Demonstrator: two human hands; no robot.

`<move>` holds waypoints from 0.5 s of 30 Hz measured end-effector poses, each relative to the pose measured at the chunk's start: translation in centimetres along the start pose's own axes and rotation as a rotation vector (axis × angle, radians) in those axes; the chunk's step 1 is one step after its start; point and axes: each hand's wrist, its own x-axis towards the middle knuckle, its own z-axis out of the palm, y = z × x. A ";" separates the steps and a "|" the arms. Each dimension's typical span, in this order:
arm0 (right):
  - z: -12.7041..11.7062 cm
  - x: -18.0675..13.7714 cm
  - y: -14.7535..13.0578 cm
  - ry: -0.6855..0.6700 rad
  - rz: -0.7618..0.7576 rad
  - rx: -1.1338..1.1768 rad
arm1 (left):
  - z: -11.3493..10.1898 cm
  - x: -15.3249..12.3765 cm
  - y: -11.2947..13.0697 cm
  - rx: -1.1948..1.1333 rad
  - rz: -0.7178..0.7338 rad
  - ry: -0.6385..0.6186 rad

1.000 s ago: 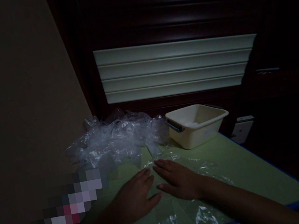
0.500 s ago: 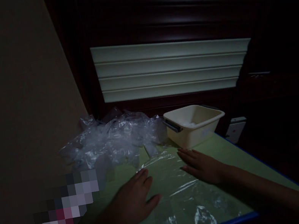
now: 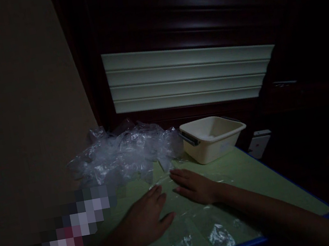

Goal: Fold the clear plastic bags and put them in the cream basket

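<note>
A clear plastic bag [image 3: 184,217] lies spread over the green tabletop [image 3: 278,188], its crinkled lower end reaching the blue front edge. My left hand [image 3: 147,217] rests flat at the bag's left side, fingers stretched out and thumb apart. Palm down, my right hand [image 3: 194,185] lies on the film just to the right of the left one, its fingers extended. Neither hand grips anything. Behind them is a heap of crumpled clear plastic bags [image 3: 125,151].
A cream plastic basin [image 3: 210,149] with dark handles stands at the back right, something whitish inside. A white device [image 3: 260,144] is beyond the table's right edge. A wall [image 3: 20,101] rises at left, a dark slatted panel [image 3: 191,76] at the back. A blurred patch covers the lower left.
My right hand has slid left across the film, closer to my left hand. The left hand has stayed nearly in place. The bag's crinkled lower end has shifted slightly left.
</note>
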 end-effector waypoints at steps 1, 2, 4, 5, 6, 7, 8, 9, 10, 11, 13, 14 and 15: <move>-0.1 -0.5 0.6 -0.008 0.008 -0.003 | 0.0 0.0 0.0 0.001 -0.002 0.001; -0.4 -1.1 1.3 -0.014 0.018 -0.007 | 0.0 0.0 0.0 0.004 -0.006 0.000; -1.0 -2.4 2.4 -0.021 0.046 -0.015 | -0.1 -0.1 0.1 0.012 -0.015 -0.005; -1.3 -3.2 2.9 -0.021 0.063 -0.019 | -0.1 -0.1 0.1 0.017 -0.019 -0.008; -1.6 -3.9 3.4 -0.020 0.080 -0.024 | -0.2 -0.2 0.1 0.021 -0.021 -0.010; -2.0 -4.7 3.8 -0.017 0.093 -0.027 | -0.2 -0.2 0.2 0.025 -0.022 -0.013; -2.3 -5.4 4.1 -0.011 0.105 -0.031 | -0.2 -0.2 0.2 0.026 -0.020 -0.016; -2.6 -6.1 4.5 -0.006 0.115 -0.035 | -0.2 -0.2 0.2 0.027 -0.019 -0.017; -2.9 -6.8 4.8 0.001 0.125 -0.040 | -0.2 -0.3 0.2 0.026 -0.016 -0.017; -3.1 -7.4 5.2 0.010 0.137 -0.048 | -0.2 -0.3 0.2 0.025 -0.014 -0.015; -3.3 -8.5 6.0 0.030 0.168 -0.072 | -0.1 -0.3 0.2 0.023 -0.014 -0.005; -3.4 -9.0 6.4 0.042 0.187 -0.086 | 0.0 -0.3 0.2 0.021 -0.016 0.001; -3.4 -9.5 6.9 0.055 0.205 -0.101 | 0.1 -0.3 0.1 0.021 -0.019 0.008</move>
